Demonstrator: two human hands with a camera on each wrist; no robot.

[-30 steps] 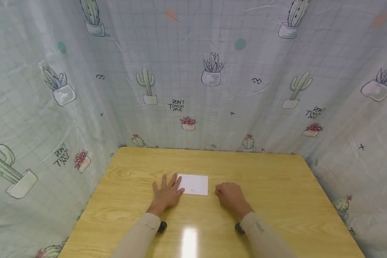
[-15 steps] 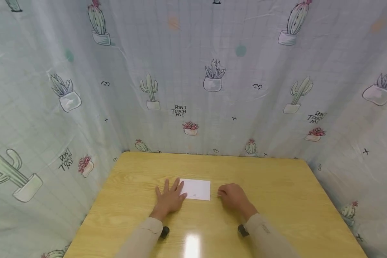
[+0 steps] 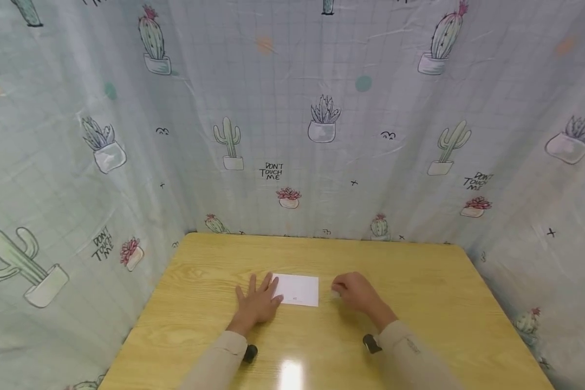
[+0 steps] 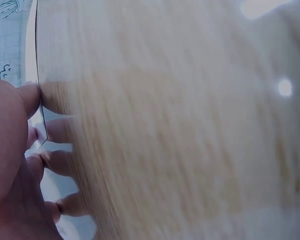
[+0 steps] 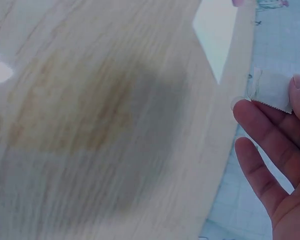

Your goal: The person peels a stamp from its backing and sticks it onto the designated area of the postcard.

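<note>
My left hand lies palm down with spread fingers, its thumb and a fingertip over the left end of a white card. Small faint print shows near the card's lower edge. To the right of the card, my right hand pinches a small piece of white tape. A finely toothed edge runs along the tape, and its far end looks creased. The thumb and index finger grip it; the other fingers extend loosely. In the left wrist view, the card appears only as a thin strip behind the thumb.
A yellow wood-grain table lies under both hands, with a bright reflection near its front. Curtains printed with cacti hang behind it and along both sides. Black camera mounts sit at both wrists.
My right hand has lifted slightly and turned, bringing more of the white tape into sight. My left hand stays on the card. The head view has tilted up a little.
</note>
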